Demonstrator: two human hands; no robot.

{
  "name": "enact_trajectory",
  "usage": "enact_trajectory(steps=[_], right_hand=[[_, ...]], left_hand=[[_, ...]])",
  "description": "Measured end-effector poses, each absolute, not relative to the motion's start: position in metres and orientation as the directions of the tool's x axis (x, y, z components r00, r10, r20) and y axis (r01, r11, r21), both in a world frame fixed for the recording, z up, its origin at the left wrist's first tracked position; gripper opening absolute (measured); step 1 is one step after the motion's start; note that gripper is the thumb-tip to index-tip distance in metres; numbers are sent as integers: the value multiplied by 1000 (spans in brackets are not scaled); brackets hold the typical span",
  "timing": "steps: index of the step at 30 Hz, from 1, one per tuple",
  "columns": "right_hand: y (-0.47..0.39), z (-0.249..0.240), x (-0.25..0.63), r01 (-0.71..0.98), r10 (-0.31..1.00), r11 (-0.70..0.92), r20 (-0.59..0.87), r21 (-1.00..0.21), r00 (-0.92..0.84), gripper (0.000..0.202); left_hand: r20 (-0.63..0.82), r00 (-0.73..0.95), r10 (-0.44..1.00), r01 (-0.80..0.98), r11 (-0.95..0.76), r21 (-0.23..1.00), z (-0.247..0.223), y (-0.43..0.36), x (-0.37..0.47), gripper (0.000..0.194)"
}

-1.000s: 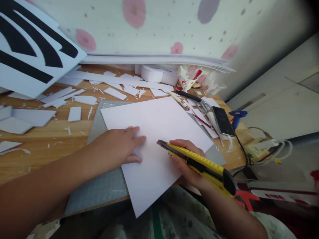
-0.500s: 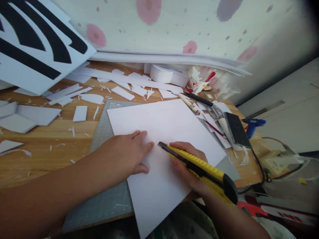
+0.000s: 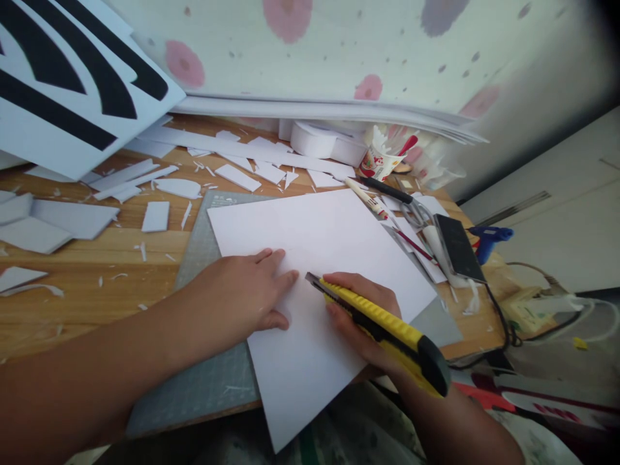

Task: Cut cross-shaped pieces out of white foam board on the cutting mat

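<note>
A large white sheet (image 3: 320, 226) lies at an angle over a grey cutting mat (image 3: 198, 381), its near corner past the mat's edge. My left hand (image 3: 252, 290) rests on the left part of the sheet, fingers spread, holding nothing. In my right hand (image 3: 363, 310) is a yellow and black utility knife (image 3: 387, 316), gripped with the fingers wrapped round it. The knife's blade tip points up and left, just right of my left fingertips, at the middle of the sheet. Whether the tip touches the sheet I cannot tell.
White offcuts (image 3: 237, 177) litter the wooden table (image 3: 145, 271). A board with black shapes (image 3: 92, 84) leans at the upper left. Further right are a paper cup (image 3: 380, 161), scissors (image 3: 411, 206), a black phone-like object (image 3: 460, 248) and a blue glue gun (image 3: 490, 240).
The view has shifted slightly. My right hand and the knife have moved a little up and left; my left hand stays on the sheet.
</note>
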State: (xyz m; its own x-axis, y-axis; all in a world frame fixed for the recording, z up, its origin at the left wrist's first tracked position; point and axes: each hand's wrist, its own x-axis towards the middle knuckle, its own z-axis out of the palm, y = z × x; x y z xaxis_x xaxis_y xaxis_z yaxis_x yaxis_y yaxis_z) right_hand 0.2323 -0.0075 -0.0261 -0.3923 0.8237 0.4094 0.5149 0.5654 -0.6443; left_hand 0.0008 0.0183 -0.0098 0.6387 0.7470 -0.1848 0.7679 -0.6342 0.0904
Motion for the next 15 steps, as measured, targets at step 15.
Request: enact_trajectory(steps=[15], right_hand=[[-29,-19,251,525,804,585,357,-619,-476,34]], left_hand=[[-154,667,729,741,-671,33,-15,21,-2,44]])
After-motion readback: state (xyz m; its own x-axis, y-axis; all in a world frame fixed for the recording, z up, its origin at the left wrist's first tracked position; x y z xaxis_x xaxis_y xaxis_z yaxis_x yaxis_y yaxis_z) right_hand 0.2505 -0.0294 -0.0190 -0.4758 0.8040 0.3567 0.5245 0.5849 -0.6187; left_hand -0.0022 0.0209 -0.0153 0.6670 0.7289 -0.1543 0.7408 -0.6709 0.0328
